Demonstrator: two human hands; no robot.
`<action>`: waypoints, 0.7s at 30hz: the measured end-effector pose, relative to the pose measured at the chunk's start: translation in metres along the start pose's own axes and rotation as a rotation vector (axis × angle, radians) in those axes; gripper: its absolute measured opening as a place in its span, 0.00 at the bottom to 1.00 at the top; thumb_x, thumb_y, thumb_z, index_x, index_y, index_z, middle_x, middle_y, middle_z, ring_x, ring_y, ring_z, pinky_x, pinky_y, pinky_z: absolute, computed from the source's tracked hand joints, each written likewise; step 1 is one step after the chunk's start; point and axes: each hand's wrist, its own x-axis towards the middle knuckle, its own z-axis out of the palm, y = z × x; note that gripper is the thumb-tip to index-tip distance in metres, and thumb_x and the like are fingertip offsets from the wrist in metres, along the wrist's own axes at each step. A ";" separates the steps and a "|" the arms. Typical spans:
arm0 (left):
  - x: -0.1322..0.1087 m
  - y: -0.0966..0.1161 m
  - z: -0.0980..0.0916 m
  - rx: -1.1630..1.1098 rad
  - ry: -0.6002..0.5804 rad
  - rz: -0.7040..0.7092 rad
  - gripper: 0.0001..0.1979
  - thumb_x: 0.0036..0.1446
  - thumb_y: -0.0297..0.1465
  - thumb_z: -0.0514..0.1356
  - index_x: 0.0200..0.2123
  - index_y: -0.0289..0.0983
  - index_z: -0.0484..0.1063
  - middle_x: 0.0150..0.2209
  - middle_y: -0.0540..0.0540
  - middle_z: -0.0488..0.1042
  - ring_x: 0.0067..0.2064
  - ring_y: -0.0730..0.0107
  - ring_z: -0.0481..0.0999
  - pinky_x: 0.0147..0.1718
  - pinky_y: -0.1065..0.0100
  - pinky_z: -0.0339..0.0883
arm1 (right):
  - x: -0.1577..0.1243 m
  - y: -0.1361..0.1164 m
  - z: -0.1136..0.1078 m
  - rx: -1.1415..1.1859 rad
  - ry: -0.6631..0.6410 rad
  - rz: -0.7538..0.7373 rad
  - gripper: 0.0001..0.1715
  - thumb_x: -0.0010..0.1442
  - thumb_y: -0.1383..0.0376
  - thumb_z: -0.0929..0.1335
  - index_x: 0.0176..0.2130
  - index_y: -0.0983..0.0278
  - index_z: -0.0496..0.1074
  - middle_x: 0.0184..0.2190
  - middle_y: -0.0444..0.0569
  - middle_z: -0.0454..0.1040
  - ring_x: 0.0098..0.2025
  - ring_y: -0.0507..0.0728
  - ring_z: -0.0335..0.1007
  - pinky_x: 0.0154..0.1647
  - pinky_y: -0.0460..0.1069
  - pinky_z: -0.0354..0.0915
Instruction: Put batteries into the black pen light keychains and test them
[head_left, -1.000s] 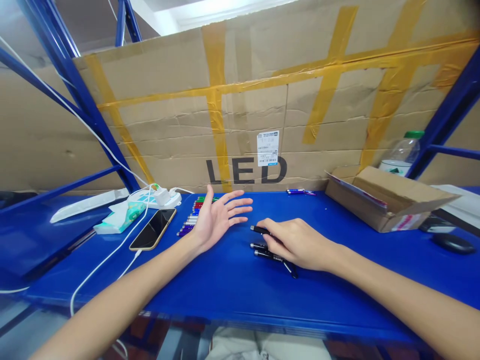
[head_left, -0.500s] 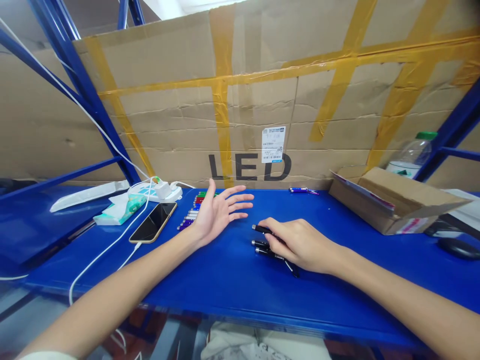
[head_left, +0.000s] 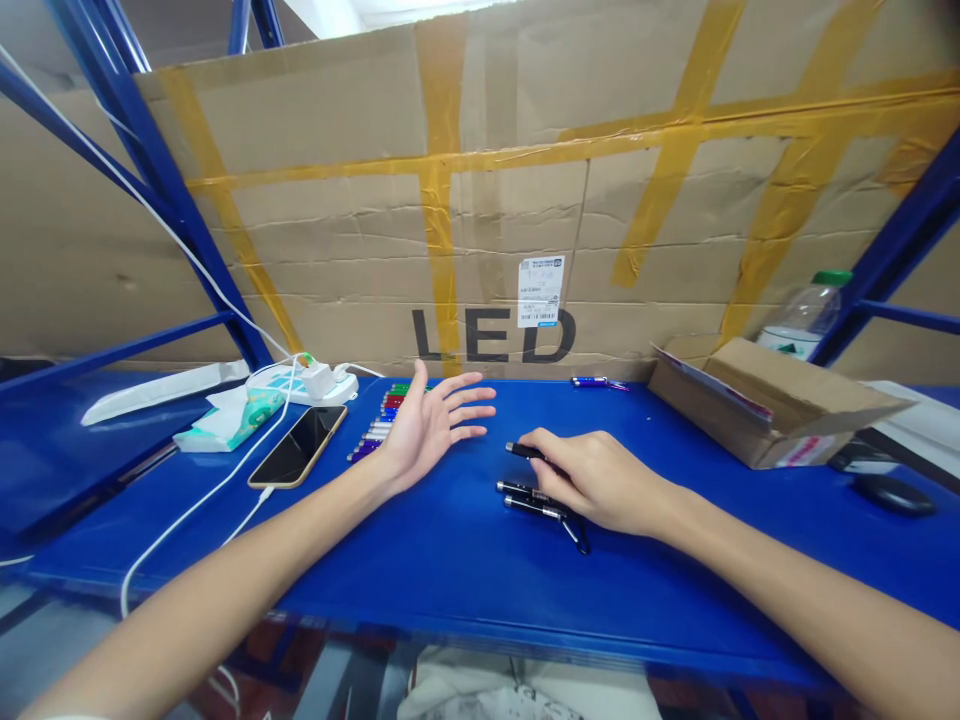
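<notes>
In the center right of the frame, the right hand pinches a black pen between thumb and fingers, its silver tip pointing left. Just below, two more black pens lie side by side on the blue desk, their far ends near that hand; whether it touches them I cannot tell. At center left, the left hand has its grip released, fingers spread, holding nothing. Beside it, partly covered, is a row of colored pens. A phone lies farther left; an open cardboard box sits at right.
</notes>
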 end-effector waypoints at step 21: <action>0.002 -0.006 -0.001 0.184 0.117 0.044 0.26 0.75 0.50 0.55 0.54 0.35 0.79 0.58 0.34 0.78 0.45 0.62 0.81 0.39 0.67 0.75 | 0.004 0.017 0.003 -0.141 -0.190 0.005 0.15 0.80 0.60 0.62 0.56 0.63 0.74 0.47 0.53 0.77 0.43 0.60 0.79 0.38 0.50 0.67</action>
